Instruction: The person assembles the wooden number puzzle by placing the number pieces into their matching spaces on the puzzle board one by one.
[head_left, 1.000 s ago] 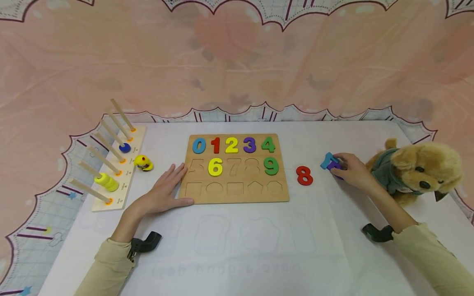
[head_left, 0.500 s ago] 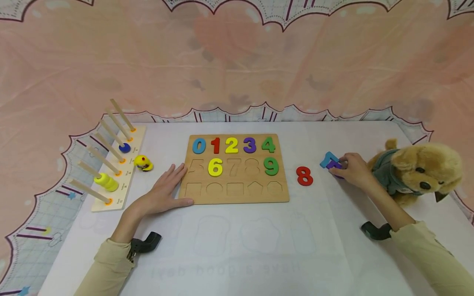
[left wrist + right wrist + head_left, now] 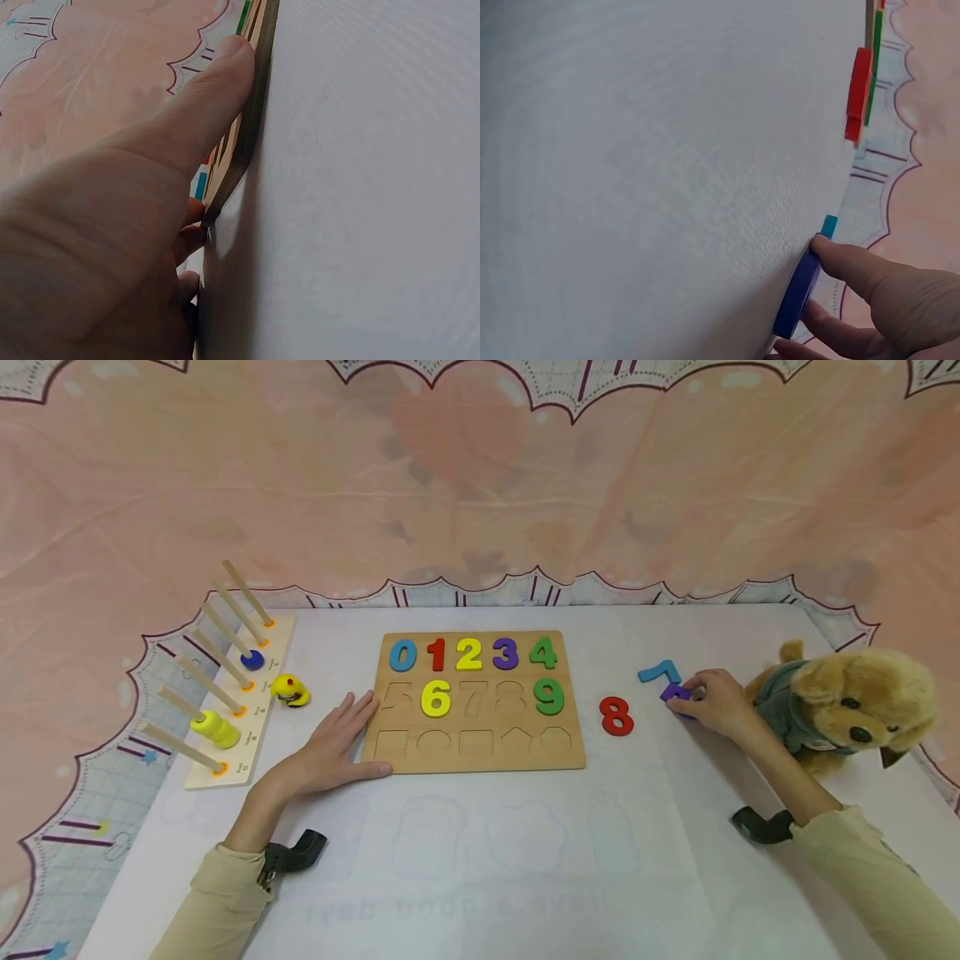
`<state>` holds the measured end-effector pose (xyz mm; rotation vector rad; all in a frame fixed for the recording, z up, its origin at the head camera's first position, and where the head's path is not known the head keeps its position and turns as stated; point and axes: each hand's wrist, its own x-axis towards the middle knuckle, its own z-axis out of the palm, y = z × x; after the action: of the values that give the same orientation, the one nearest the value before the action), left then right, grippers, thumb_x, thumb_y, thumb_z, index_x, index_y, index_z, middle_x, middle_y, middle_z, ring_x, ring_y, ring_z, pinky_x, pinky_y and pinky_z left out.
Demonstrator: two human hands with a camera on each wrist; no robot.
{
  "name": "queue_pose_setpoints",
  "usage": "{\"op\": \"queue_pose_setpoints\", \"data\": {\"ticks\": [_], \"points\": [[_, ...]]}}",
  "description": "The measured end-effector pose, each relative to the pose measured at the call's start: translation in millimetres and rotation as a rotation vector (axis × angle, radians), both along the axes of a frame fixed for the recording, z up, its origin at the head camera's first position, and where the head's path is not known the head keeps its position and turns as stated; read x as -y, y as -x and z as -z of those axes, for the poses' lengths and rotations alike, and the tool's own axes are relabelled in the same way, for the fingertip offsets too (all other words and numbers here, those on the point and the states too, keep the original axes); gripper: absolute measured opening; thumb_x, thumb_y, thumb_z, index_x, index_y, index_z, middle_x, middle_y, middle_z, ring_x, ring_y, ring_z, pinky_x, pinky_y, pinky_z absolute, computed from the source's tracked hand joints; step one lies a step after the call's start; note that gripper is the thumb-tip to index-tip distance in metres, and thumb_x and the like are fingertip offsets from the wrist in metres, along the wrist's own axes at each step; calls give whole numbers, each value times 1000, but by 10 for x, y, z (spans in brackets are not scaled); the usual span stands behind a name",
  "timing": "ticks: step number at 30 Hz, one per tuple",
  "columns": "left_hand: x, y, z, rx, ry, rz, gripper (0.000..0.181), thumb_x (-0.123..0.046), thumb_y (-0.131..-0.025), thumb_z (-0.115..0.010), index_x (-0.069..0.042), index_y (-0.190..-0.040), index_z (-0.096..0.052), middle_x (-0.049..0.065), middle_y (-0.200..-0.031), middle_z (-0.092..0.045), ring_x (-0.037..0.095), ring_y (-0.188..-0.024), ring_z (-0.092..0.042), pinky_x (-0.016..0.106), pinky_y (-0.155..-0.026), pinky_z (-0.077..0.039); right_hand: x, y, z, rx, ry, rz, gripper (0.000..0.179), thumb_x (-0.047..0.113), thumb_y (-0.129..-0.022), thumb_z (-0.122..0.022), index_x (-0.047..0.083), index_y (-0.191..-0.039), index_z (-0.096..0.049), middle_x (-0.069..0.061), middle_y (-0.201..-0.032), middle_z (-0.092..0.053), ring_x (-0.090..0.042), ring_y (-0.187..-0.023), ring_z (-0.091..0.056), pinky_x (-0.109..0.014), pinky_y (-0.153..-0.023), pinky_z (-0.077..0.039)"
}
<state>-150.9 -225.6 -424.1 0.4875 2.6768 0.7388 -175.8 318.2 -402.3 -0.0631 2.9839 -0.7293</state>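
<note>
My right hand (image 3: 722, 703) pinches a purple number piece (image 3: 676, 692) between thumb and fingers, low at the tabletop; the fingers partly hide its shape. In the right wrist view the thumb lies at one end of the purple piece (image 3: 796, 296). A blue number 7 (image 3: 659, 672) lies just beyond it. Left of these is a red number 8 (image 3: 617, 717). My left hand (image 3: 330, 749) rests at the left edge of a wooden number board (image 3: 480, 760), fingers extended, the thumb along the front corner. The board bears 0, 1, 2, 3, 4, 6 and 9.
A plush dog (image 3: 840, 710) in a grey-green top sits right of my right hand. At the left stands a pegged wooden stand (image 3: 247, 735) with yellow and blue rings, beside a small yellow toy (image 3: 290, 691). A white sheet (image 3: 480, 843) covers the table.
The blue 7 has turned and shifted a little left and back, away from the purple piece. My right hand has drawn slightly right. The left hand stays still.
</note>
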Motion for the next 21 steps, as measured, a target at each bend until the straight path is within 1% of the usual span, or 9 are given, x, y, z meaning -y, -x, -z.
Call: {"op": "queue_pose_setpoints", "data": {"ticks": [4, 6, 12, 14, 18, 21], "points": [[-2, -1, 3, 0, 0, 0, 106, -56, -80, -71, -9, -156, -15, 14, -165, -8, 39, -152, 4, 67, -118, -3, 13, -5, -24, 14, -5, 6, 45, 22, -86, -72, -18, -104, -60, -36, -104, -58, -44, -95, -51, -56, -83, -45], [-2, -1, 2, 2, 1, -1, 106, -56, -80, -71, -9, -156, -14, 14, -165, -8, 39, -152, 4, 66, -118, -2, 20, -12, -40, 31, -7, 13, 47, 23, -87, -72, -18, -105, -59, -36, -104, -58, -43, -93, -51, -54, -81, -45], [-15, -5, -15, 11, -4, -6, 106, -56, -80, -71, -9, -156, -14, 14, -165, -7, 39, -152, 5, 66, -118, -1, 17, -26, -99, 115, -21, 47, 53, 28, -89, -69, -17, -114, -56, -34, -110, -59, -43, -98, -54, -54, -85, -47], [-19, -8, -17, 10, -7, -5, 106, -56, -80, -71, -9, -156, -14, 14, -165, -7, 39, -152, 5, 66, -118, -1, 14, -23, -128, 138, -15, 57, 55, 31, -90, -68, -15, -117, -54, -33, -112, -59, -43, -100, -55, -52, -85, -49], [-13, -3, -3, 4, 4, -4, 106, -56, -80, -70, -9, -156, -14, 14, -165, -7, 39, -152, 5, 66, -118, -1, 81, -12, -199, 123, 27, 66, 56, 37, -90, -67, -9, -119, -54, -30, -115, -61, -40, -102, -60, -43, -80, -56], [-7, -7, 3, 7, 10, -4, 107, -57, -80, -70, -9, -157, -13, 13, -165, -6, 39, -152, 5, 66, -118, -2, 244, -4, -264, 68, 68, 46, 54, 36, -90, -68, -7, -120, -54, -29, -115, -62, -40, -102, -63, -41, -78, -59]]}}
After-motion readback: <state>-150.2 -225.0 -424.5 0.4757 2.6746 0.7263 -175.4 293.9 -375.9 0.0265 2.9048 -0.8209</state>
